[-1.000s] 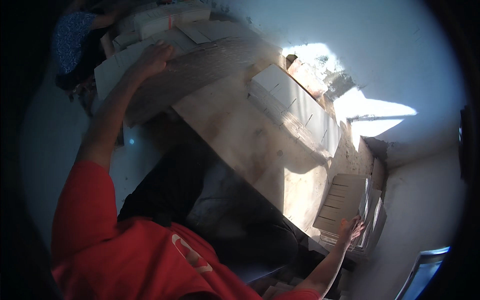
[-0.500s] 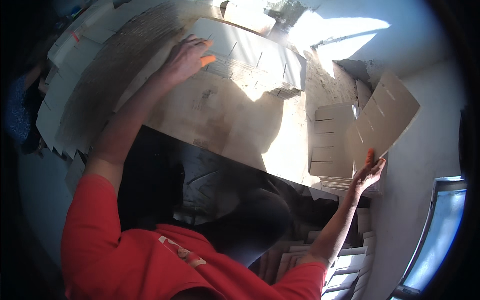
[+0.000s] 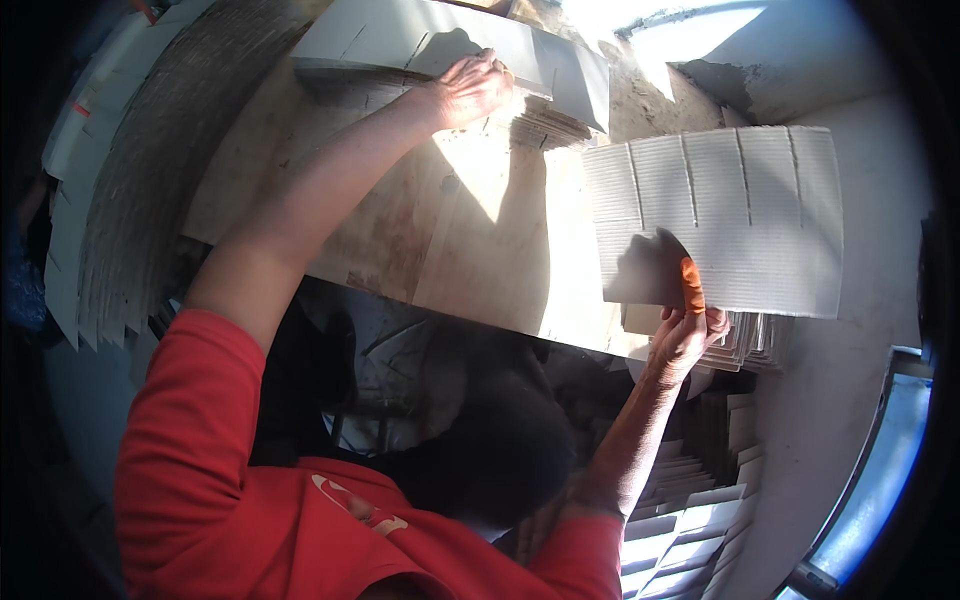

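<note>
My right hand [image 3: 688, 325] grips the near edge of a slotted cardboard sheet [image 3: 745, 265], its thumb in an orange finger cover pressed on top. The sheet is tilted, with its ribbed face and several parallel slots showing. It hangs over a stack of cut cardboard [image 3: 755, 345] and hides most of it. At the far side of the table, my left hand [image 3: 475, 90] is closed at the near edge of the top cardboard sheet [image 3: 375, 40] on another slotted stack. Its fingertips are partly hidden.
The wooden table [image 3: 400, 225] carries both stacks. On the left, a long row of packed cardboard sheets [image 3: 180, 150] curves along the rim. More cardboard pieces [image 3: 690, 525] lie low at the right, below the table edge. A wall [image 3: 870, 230] bounds the right side.
My left hand has moved right along the far stack, and its fingers have closed. The right-hand sheet has swung left and turned, now showing its ribbed face broadly.
</note>
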A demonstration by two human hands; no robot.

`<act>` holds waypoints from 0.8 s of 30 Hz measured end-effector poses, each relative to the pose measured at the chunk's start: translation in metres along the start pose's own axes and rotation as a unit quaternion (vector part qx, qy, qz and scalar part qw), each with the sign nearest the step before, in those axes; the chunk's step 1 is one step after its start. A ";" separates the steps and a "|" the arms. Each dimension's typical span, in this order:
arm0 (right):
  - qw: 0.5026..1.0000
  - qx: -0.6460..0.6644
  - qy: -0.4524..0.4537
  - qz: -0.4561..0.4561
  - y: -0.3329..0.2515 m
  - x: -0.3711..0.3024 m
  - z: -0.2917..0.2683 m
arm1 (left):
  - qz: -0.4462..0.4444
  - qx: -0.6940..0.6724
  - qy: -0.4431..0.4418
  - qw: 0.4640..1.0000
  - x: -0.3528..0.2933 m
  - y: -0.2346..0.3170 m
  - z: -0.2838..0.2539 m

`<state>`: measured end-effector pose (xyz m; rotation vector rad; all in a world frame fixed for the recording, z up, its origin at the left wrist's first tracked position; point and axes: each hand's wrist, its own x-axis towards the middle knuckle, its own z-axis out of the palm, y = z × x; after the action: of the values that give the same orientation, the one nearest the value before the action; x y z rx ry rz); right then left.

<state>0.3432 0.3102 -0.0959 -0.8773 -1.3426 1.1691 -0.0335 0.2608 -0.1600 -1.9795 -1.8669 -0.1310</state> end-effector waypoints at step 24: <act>0.986 -0.116 -0.074 0.095 -0.018 -0.032 0.066 | -0.076 -0.188 0.072 0.977 -0.028 0.047 -0.031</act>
<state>0.2844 0.2654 -0.0808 -1.1239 -1.5660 1.2598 0.0157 0.2230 -0.1520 -1.9905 -2.0084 -0.7005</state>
